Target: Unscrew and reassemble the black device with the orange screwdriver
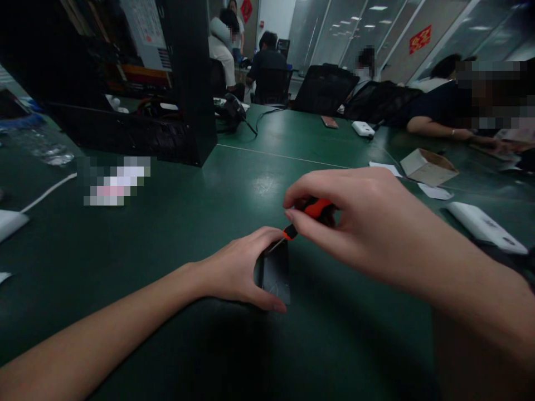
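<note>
My left hand steadies a small dark rectangular block on the green table, thumb at its near end and fingers at its far end. What kind of block it is, I cannot make out. A screwdriver with a black and orange handle is gripped in my right hand between thumb and fingers. Its thin metal shaft slants down to the left, with the tip at the block's far end, close to my left fingers. Whether the tip sits in a screw is not visible.
A black computer case stands open at the back left, with a plastic bottle beside it. To the right are a small cardboard box, scraps of paper and a white device. Several people sit around the far side.
</note>
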Action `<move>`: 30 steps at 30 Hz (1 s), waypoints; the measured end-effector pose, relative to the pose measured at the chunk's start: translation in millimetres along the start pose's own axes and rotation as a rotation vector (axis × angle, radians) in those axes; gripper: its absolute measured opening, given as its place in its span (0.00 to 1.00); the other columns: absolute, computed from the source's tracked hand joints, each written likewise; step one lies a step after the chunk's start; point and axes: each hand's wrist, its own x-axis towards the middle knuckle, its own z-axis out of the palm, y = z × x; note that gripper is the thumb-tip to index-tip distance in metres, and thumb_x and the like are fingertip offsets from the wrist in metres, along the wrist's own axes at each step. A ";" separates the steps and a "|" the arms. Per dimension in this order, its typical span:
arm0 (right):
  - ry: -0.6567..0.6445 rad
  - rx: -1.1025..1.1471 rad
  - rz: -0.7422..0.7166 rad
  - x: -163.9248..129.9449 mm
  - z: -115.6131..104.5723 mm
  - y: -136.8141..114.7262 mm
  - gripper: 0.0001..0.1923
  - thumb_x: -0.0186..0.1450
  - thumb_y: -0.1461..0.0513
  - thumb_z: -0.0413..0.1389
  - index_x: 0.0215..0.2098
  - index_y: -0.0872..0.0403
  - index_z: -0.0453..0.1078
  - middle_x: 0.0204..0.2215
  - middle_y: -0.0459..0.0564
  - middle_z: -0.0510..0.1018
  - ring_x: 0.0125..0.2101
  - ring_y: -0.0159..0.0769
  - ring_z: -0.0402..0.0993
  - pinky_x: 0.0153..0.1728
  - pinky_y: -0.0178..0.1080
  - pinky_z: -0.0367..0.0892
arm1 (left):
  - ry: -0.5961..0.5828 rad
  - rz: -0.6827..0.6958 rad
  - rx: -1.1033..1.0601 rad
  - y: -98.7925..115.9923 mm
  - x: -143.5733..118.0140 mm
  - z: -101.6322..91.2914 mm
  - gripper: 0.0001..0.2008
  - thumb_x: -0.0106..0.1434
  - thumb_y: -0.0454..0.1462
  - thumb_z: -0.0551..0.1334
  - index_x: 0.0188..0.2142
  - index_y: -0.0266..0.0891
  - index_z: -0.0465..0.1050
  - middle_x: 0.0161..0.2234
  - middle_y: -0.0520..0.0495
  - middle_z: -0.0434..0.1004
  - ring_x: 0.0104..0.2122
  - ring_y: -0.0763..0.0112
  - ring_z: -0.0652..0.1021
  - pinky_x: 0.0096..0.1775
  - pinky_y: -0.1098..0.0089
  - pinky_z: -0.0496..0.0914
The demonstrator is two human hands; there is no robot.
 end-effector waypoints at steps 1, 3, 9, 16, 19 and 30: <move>0.006 0.008 -0.003 -0.5 -1.0 -1.0 0.07 0.66 0.64 0.53 0.35 0.52 0.74 0.30 0.48 0.79 0.30 0.37 0.74 0.33 0.37 0.63 | 0.002 0.004 -0.002 -0.3 0.0 0.1 0.53 0.46 0.53 0.77 0.67 0.41 0.58 0.65 0.38 0.63 0.62 0.45 0.68 0.63 0.51 0.64; 0.011 0.014 -0.008 -1.5 -2.1 -3.5 0.07 0.66 0.64 0.53 0.35 0.52 0.74 0.29 0.48 0.79 0.30 0.37 0.74 0.33 0.37 0.63 | 0.001 0.005 0.003 -0.9 -0.1 0.6 0.53 0.47 0.53 0.77 0.67 0.41 0.58 0.65 0.38 0.63 0.62 0.45 0.68 0.63 0.51 0.64; -0.014 -0.007 -0.019 -3.9 0.5 -9.6 0.07 0.66 0.64 0.53 0.35 0.53 0.73 0.30 0.49 0.79 0.30 0.37 0.74 0.32 0.37 0.63 | 0.014 0.002 0.024 -2.2 -1.1 2.2 0.52 0.47 0.54 0.76 0.66 0.41 0.58 0.65 0.38 0.64 0.61 0.44 0.69 0.62 0.51 0.65; 0.010 0.014 0.002 -9.3 -4.6 -6.8 0.06 0.66 0.65 0.53 0.36 0.51 0.72 0.31 0.48 0.80 0.29 0.37 0.75 0.32 0.37 0.65 | 0.020 0.003 -0.013 -2.3 -1.8 2.4 0.50 0.47 0.54 0.76 0.65 0.44 0.61 0.62 0.40 0.67 0.57 0.46 0.73 0.58 0.53 0.69; 0.018 0.000 0.012 -9.9 -6.2 -4.2 0.06 0.66 0.65 0.53 0.35 0.51 0.72 0.30 0.48 0.80 0.29 0.37 0.75 0.32 0.38 0.66 | 0.026 0.007 -0.029 -3.1 -1.9 3.2 0.49 0.47 0.53 0.77 0.65 0.44 0.62 0.62 0.40 0.67 0.57 0.47 0.73 0.58 0.53 0.69; -0.026 0.019 0.026 -6.0 1.4 -9.0 0.06 0.66 0.66 0.53 0.36 0.52 0.72 0.32 0.48 0.80 0.30 0.35 0.76 0.31 0.36 0.67 | 0.048 0.049 -0.040 -4.6 -4.2 5.8 0.47 0.50 0.52 0.75 0.64 0.42 0.62 0.61 0.40 0.68 0.56 0.49 0.74 0.57 0.55 0.70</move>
